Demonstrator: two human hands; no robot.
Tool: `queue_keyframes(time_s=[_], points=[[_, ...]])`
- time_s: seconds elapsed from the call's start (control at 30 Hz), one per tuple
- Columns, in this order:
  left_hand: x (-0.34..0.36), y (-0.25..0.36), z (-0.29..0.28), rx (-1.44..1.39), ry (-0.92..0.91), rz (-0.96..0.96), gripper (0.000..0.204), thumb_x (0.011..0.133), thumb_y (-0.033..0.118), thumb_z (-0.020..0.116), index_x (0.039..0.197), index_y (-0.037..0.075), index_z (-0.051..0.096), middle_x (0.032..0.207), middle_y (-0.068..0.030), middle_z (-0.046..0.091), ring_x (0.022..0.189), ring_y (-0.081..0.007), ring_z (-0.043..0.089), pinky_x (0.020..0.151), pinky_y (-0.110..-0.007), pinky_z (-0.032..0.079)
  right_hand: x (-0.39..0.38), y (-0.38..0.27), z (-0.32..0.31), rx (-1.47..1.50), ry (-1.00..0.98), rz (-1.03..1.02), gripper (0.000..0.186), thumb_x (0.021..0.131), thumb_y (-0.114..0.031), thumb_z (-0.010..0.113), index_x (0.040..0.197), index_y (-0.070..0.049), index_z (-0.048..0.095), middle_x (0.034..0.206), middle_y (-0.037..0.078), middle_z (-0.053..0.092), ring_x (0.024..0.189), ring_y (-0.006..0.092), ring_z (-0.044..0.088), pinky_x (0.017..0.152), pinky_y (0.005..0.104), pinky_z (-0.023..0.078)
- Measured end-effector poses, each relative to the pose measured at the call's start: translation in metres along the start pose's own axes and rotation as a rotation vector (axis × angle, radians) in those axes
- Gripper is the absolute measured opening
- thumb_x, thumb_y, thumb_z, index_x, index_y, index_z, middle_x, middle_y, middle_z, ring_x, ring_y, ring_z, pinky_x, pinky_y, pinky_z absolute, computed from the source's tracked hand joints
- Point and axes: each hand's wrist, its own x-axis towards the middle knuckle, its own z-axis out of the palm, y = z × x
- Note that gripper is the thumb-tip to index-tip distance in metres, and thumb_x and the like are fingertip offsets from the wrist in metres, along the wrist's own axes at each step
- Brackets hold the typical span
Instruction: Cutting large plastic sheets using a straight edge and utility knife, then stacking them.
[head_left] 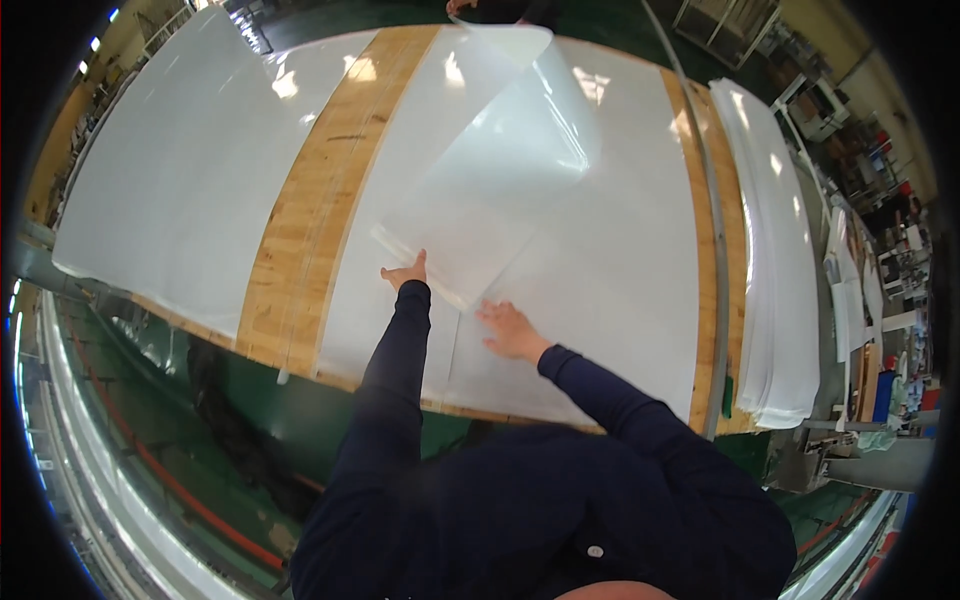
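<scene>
A clear, glossy plastic sheet lies across the middle of the table, its far part bowed up in a curve. Its near edge runs slantwise between my hands. My left hand is at that edge, thumb and fingers spread; whether it presses on the sheet cannot be made out. Close to the sheet's near corner, my right hand rests palm down with fingers apart on the white sheets underneath. Neither hand is closed round anything.
Plywood strips show between stacks of white sheets. A grey bar or hose crosses the table on the right, before another sheet stack. Another person's hand shows at the far edge. Cluttered shelving stands far right.
</scene>
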Motion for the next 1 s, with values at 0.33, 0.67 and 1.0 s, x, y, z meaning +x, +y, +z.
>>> queue_keyframes(time_s=[0.33, 0.67, 1.0], points=[[0.0, -0.033, -0.013, -0.018, 0.054, 0.237, 0.057, 0.084, 0.035, 0.076, 0.114, -0.012, 0.064, 0.113, -0.0321, 0.067, 0.109, -0.0457, 0.065, 0.096, -0.047, 0.052, -0.003, 0.018, 0.008, 0.224, 0.163, 0.025, 0.049, 0.082, -0.018, 0.071, 0.129, -0.006, 0.063, 0.146, 0.015, 0.053, 0.129, 0.039, 0.049, 0.112, 0.045, 0.039], [-0.055, -0.197, -0.2, 0.417, 0.253, -0.268, 0.058, 0.088, 0.043, 0.073, 0.115, -0.008, 0.067, 0.109, -0.0253, 0.072, 0.107, -0.0361, 0.067, 0.094, -0.048, 0.05, -0.003, -0.038, 0.025, 0.011, 0.044, 0.067, 0.07, 0.091, -0.028, 0.065, 0.155, -0.02, 0.039, 0.163, 0.02, 0.023, 0.146, 0.0409, 0.028, 0.118, 0.0545, 0.029], [-0.062, -0.219, -0.145, -0.218, 0.153, 0.002, 0.04, 0.078, 0.022, 0.082, 0.095, -0.011, 0.067, 0.086, -0.0226, 0.072, 0.077, -0.0309, 0.07, 0.071, -0.043, 0.054, -0.01, -0.042, 0.017, -0.021, -0.101, 0.071, 0.069, 0.097, -0.032, 0.058, 0.16, -0.025, 0.03, 0.169, 0.013, 0.011, 0.155, 0.0358, 0.014, 0.123, 0.0552, 0.018]])
